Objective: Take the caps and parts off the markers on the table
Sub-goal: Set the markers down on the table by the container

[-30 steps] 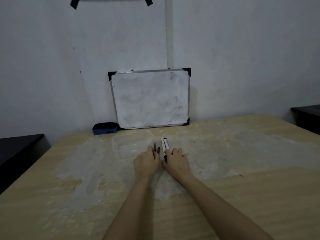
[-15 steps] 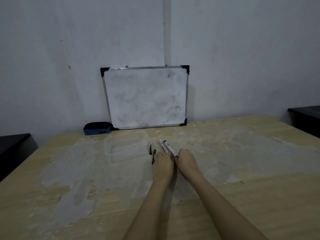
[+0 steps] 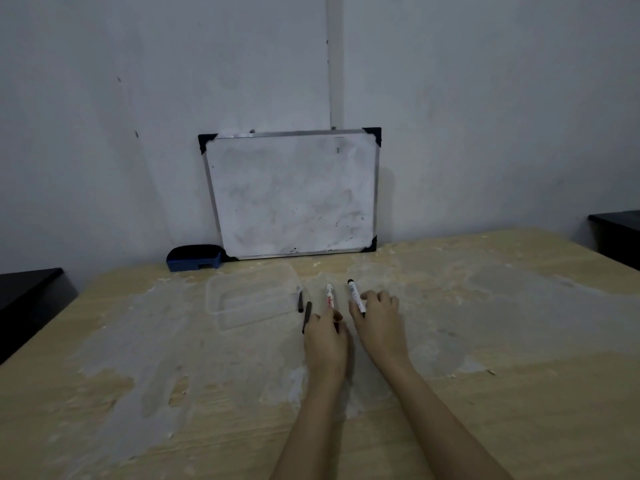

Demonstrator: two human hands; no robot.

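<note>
Two white markers lie on the worn wooden table [image 3: 519,341], pointing away from me. The marker with red print [image 3: 329,296] has its near end under the fingers of my left hand [image 3: 325,337]. The marker with a black tip [image 3: 354,292] sits a little to the right, its near end pinched by the thumb and fingers of my right hand [image 3: 379,320]. Two thin dark pieces lie to the left: a short one [image 3: 300,301] and a longer one [image 3: 307,315] touching my left hand's edge.
A clear plastic container [image 3: 249,299] lies left of the dark pieces. A small whiteboard [image 3: 294,195] leans on the wall at the table's back, with a blue eraser [image 3: 194,258] beside it. Black furniture stands off the left [image 3: 27,292] and right [image 3: 616,233] edges.
The two white markers, side by side before, now lie apart, each under a different hand. My view has shifted, so the hands sit further right in the frame.
</note>
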